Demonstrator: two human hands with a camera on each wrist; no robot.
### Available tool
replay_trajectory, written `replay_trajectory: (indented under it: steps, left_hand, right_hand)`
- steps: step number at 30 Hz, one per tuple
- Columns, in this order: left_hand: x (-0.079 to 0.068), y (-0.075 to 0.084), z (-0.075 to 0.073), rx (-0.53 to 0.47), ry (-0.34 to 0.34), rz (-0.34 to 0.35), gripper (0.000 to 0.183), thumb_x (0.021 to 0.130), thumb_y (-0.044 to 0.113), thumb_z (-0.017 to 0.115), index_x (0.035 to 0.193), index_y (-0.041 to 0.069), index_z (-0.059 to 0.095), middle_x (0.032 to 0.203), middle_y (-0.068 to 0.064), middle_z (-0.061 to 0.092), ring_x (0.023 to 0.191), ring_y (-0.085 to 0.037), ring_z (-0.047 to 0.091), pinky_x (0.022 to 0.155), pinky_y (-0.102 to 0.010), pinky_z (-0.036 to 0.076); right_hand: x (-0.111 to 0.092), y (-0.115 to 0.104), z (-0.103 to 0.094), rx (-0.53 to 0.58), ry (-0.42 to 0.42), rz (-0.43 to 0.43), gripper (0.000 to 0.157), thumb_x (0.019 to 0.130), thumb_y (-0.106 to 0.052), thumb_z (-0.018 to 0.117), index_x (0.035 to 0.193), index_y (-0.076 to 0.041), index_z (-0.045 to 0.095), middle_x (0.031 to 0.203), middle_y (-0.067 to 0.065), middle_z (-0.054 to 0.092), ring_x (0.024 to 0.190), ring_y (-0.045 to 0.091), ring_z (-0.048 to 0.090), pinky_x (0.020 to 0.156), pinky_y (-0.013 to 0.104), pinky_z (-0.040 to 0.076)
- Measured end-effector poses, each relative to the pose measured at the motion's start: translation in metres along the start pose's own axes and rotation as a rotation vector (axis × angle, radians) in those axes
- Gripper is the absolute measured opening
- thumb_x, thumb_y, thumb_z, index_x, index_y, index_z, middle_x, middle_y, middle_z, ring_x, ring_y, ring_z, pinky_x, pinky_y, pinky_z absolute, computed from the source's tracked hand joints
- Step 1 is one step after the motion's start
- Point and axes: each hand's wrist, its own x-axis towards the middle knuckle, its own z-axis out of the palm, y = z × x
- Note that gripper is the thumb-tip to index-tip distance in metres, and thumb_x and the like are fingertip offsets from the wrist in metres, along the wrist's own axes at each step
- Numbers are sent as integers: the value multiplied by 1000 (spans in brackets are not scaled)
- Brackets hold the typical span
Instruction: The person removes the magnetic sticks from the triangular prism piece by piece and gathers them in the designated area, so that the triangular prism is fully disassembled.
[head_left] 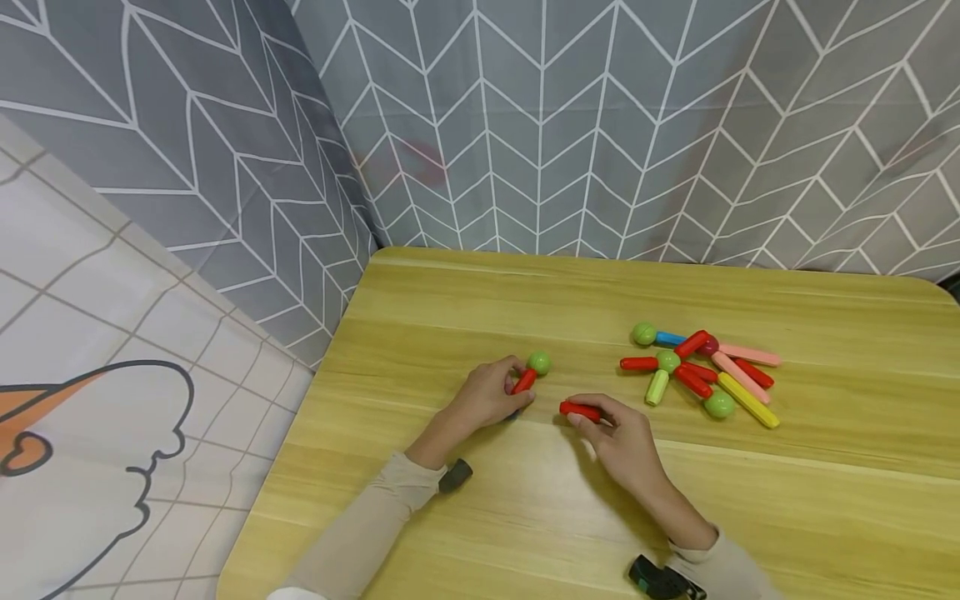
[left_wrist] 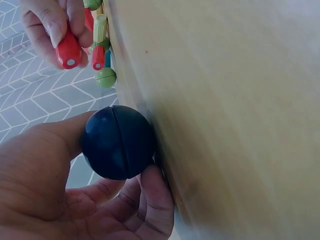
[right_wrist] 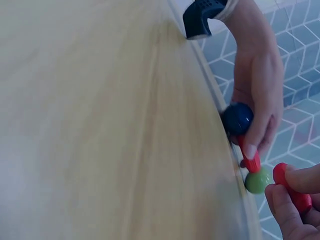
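My left hand (head_left: pixel 482 393) grips a red magnetic rod (head_left: pixel 525 381) low over the table. One end of that rod carries a green ball (head_left: pixel 539 362); a dark blue ball (left_wrist: pixel 119 142) sits at its near end, between thumb and fingers in the left wrist view. To its right, my right hand (head_left: pixel 628 440) pinches a second red rod (head_left: pixel 580 411) between thumb and fingers. This rod stays apart from the left-hand piece in the head view. In the right wrist view, the loose rod (right_wrist: pixel 292 189) shows close beside the green ball (right_wrist: pixel 258 180).
Right of my hands lies a cluster of joined rods and balls, with a green ball (head_left: pixel 667 361), a yellow rod (head_left: pixel 748 400), a blue rod (head_left: pixel 670 338) and pink rods (head_left: pixel 741 377). The wooden table (head_left: pixel 465 292) meets a patterned grey curtain (head_left: pixel 562 167) at its back edge.
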Motion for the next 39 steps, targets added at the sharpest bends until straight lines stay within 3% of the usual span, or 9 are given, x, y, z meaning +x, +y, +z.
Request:
replay_trajectory:
  steps: [11, 21, 29, 39]
  left_hand:
    - [0, -2, 0, -27, -21, 3, 41, 94, 27, 71, 128, 6, 60, 80, -1, 57, 60, -10, 47, 54, -20, 39]
    - [0, -4, 1, -39, -21, 22, 41, 94, 26, 71, 128, 6, 60, 79, -2, 57, 59, -9, 46, 52, -19, 38]
    - [0, -4, 0, -38, -22, 20, 41, 94, 26, 71, 127, 6, 60, 79, -2, 57, 59, -9, 46, 53, -19, 38]
    - [1, -4, 1, -33, -18, 14, 40, 93, 27, 72, 126, 7, 61, 79, -2, 58, 61, -10, 47, 54, -20, 39]
  right_hand:
    - [-5, 4, -32, 6, 134, 62, 21, 92, -9, 73, 112, -6, 74, 107, 15, 76, 90, -11, 64, 74, 10, 53]
    - [-11, 9, -67, -21, 245, 166, 27, 95, -16, 71, 120, -7, 71, 103, -24, 68, 96, -14, 63, 76, 9, 54]
    - [-17, 16, -88, -2, 332, 232, 32, 95, -18, 71, 123, -5, 69, 106, -24, 69, 98, -10, 64, 77, 7, 53]
    - [-32, 37, -125, 20, 460, 470, 41, 92, -30, 74, 129, -13, 68, 114, -22, 62, 97, -15, 60, 69, 6, 52]
